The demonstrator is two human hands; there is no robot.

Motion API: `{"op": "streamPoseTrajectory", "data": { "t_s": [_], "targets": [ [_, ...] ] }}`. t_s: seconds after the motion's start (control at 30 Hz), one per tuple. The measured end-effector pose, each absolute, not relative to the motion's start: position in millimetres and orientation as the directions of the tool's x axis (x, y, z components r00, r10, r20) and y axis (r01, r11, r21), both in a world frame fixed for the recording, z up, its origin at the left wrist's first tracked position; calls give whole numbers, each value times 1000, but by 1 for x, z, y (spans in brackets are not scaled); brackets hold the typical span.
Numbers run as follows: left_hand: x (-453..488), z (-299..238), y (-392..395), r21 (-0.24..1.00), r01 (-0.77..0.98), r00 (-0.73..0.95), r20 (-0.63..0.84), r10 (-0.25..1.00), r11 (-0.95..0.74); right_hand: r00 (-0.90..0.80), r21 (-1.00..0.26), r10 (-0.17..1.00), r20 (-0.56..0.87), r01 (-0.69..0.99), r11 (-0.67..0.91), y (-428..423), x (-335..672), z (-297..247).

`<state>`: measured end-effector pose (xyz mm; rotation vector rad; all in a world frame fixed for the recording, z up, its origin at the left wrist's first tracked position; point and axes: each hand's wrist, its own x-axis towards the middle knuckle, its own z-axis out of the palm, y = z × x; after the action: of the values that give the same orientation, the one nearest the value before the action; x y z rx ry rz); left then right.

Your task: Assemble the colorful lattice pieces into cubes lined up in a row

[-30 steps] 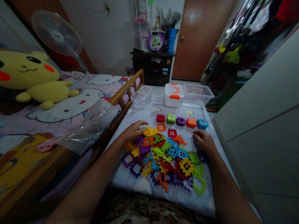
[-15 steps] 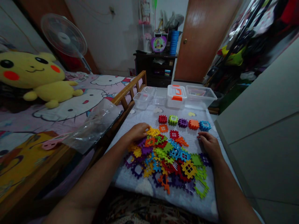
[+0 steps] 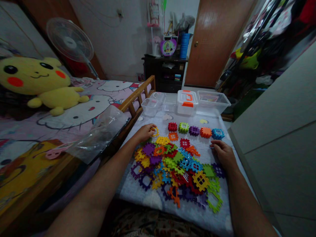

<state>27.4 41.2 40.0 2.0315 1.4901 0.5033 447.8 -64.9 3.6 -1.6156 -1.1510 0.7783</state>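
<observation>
Left hand [image 3: 146, 132]: fingertips closed on a yellow piece [image 3: 155, 132], at the far left of the heap [image 3: 177, 156]. Right hand [image 3: 224, 154]: well apart from the left, near the right side of the worktop [image 3: 138, 197], fingers curled, just to the near side of the blue block [image 3: 218, 133]. Dark blue window piece [image 3: 218, 170] beside the right wrist.

Recommended handling: pinch the yellow piece by its rim with light pressure, since such thin, open parts probably flex. Keep the notched edge clear of neighbouring pieces to prevent snagging. Check edge orientation before turning. Hold the right hand clear of the blue block to avoid knocking the row.

Limits of view: part of the yellow piece covered by the left fingers; contact with the worktop uncertain. Right palm turned away; impossible to tell the contents, if any, of the right fingertips. Lower layers of the heap concealed by upper ones; dark outlines at the near side hard to separate. Both arms cut off at the near edge.
</observation>
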Motion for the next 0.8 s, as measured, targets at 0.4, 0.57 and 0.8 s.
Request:
{"op": "streamPoseTrajectory", "data": {
  "t_s": [0.4,0.57,0.8],
  "targets": [
    [45,60,16,504,700,622,-82,779,-506,353,-956,935,-13,271,-115,-64,450,1],
    [51,59,13,451,729,625,-130,770,-515,353,-954,935,-6,278,-111,-65,448,4],
    [52,64,13,497,732,574,-82,815,-466,364,-958,931,-14,261,-117,-64,448,4]
  ]
}}
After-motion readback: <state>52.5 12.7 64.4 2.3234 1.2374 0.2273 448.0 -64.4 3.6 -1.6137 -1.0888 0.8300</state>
